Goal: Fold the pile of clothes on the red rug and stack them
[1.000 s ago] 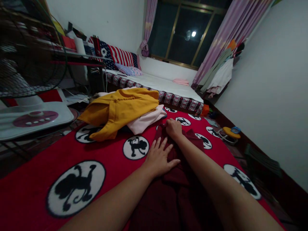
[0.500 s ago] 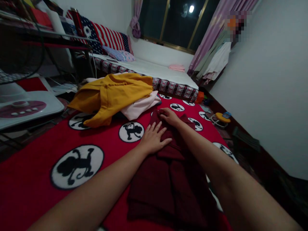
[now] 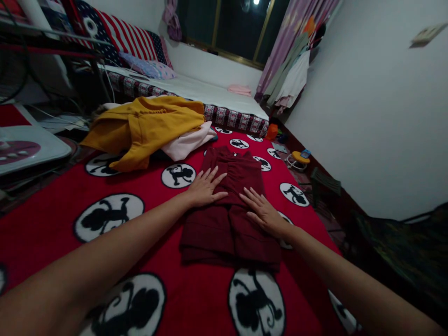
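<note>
A dark maroon garment (image 3: 210,233), folded in layers, lies flat on the red blanket (image 3: 196,298) with its round cartoon-figure patches. My left hand (image 3: 206,187) rests flat on the garment's left side, fingers spread. On its right side, my right hand (image 3: 264,212) lies with the fingers stretched out over the cloth. Neither hand grips anything. Beyond my left hand is a heap of clothes: a mustard-yellow garment (image 3: 157,123) on top and a pale pink one (image 3: 189,142) partly beneath it.
Across the back stands a bed (image 3: 210,93) with a striped cushion (image 3: 122,32) and a folded pink cloth (image 3: 240,89). Clothes (image 3: 294,79) hang by the curtain. To the right are a small yellow stool (image 3: 300,157) and a camouflage chair (image 3: 409,247). A cluttered shelf (image 3: 52,46) is at left.
My right hand has left the garment's far edge and come back to its right side, fingers now extended. My left hand stays spread on the cloth. The view has shifted right and down.
</note>
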The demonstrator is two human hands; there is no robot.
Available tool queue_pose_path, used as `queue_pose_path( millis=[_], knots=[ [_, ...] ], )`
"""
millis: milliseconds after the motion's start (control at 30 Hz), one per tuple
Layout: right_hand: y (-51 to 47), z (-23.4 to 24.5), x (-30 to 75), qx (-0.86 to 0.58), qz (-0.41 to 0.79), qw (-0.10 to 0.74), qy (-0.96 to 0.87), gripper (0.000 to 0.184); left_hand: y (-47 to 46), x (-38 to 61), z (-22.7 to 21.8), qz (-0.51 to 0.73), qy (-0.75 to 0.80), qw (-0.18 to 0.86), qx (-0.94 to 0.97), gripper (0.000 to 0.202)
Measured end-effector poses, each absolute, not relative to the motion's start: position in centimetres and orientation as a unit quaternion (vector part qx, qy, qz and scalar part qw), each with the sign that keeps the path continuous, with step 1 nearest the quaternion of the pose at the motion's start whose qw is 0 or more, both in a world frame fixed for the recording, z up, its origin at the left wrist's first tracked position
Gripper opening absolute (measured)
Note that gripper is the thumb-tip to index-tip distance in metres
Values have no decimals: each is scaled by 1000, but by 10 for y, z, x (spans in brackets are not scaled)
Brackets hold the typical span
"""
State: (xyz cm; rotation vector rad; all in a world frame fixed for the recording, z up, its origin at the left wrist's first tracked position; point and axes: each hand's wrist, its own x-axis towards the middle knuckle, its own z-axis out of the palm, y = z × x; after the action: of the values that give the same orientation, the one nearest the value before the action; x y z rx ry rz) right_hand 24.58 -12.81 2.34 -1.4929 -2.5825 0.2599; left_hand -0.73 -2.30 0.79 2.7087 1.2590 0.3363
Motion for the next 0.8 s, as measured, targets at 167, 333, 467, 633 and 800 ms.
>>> queue_pose_path(
  millis=[167, 333, 467, 633, 800],
  knots=[
    [-169, 39, 283, -449, 184, 112, -867, 47, -55, -61, 16, 53, 299, 84, 949, 61],
    [-191, 46, 309, -459, 195, 121, -858, 49, -73, -109, 47, 32, 217, 239, 946, 52],
    [-190, 35, 302, -462, 153, 155, -860, 47, -73, -116, 51, 64, 199, 261, 943, 51],
    [-183, 24, 287, -465, 113, 206, -853, 41, -69, -103, 33, 158, 173, 244, 941, 25],
    [-190, 38, 282, -457, 111, 209, -858, 27, -81, -105, 40, 201, 134, 248, 938, 23]
  ],
)
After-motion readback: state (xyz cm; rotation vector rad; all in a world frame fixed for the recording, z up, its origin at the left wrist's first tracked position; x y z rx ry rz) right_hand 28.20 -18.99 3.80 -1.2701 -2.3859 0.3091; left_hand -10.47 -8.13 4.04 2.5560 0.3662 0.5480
